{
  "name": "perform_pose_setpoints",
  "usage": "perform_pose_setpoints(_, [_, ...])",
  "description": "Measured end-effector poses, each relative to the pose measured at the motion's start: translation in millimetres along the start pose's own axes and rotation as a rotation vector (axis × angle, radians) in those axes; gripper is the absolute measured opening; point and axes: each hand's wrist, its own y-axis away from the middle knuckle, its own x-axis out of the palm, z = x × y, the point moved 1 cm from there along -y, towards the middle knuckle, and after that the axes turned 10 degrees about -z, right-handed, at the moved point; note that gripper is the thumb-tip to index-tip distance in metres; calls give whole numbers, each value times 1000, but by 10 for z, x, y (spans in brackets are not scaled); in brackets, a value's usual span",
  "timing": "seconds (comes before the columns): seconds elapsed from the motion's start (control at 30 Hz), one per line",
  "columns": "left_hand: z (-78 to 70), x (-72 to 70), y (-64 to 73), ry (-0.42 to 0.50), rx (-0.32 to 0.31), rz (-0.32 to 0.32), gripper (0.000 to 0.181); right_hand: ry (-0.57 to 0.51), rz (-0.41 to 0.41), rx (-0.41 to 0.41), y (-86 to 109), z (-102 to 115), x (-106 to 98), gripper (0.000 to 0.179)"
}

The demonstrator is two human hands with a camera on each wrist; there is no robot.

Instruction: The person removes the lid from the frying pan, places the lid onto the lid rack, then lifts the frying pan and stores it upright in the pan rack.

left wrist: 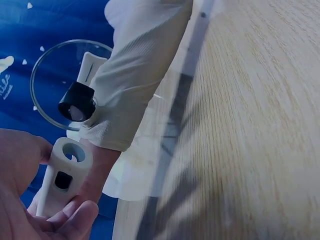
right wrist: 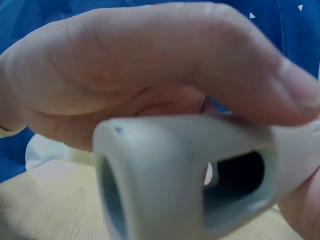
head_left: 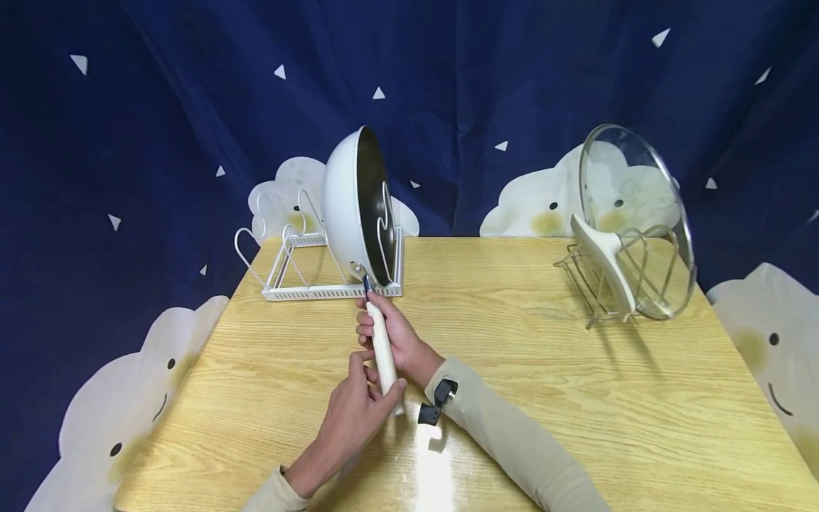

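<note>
A white wok (head_left: 342,203) with a dark inside stands on its side in the right part of a white wire rack (head_left: 333,291). Its pale handle (head_left: 382,348) points down toward me. Close to the wok, my right hand (head_left: 399,334) grips the handle, with the thumb along its top. My left hand (head_left: 355,409) holds the handle's end between thumb and fingers. In the left wrist view, a round hole and a square slot show in the handle end (left wrist: 67,170). The right wrist view has my left hand (right wrist: 150,65) lying across the top of the handle.
A glass lid (head_left: 630,192) with a white grip (head_left: 604,256) leans upright in a metal wire stand (head_left: 591,313) at the table's right. The wooden table (head_left: 486,306) meets a dark blue curtain (head_left: 448,85) at the back. A black device (head_left: 438,402) sits on my right wrist.
</note>
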Motion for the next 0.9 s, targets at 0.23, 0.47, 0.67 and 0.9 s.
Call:
perform_pose_setpoints(0.23, [7,3,-14,6,-17,29,51,132,-116,-72,60,28,-44,28])
perform_pose_setpoints(0.47, [-4,-20,-21,19,-37,36,57,368,-193,-107,291,167,-68,44])
perform_pose_setpoints(0.67, [-3,-57,-39,21,-55,42,63,499,-268,-157,529,354,-116,54])
perform_pose_setpoints(0.9, [11,-121,-66,6,-63,14,63,537,-224,-113,654,481,-127,58])
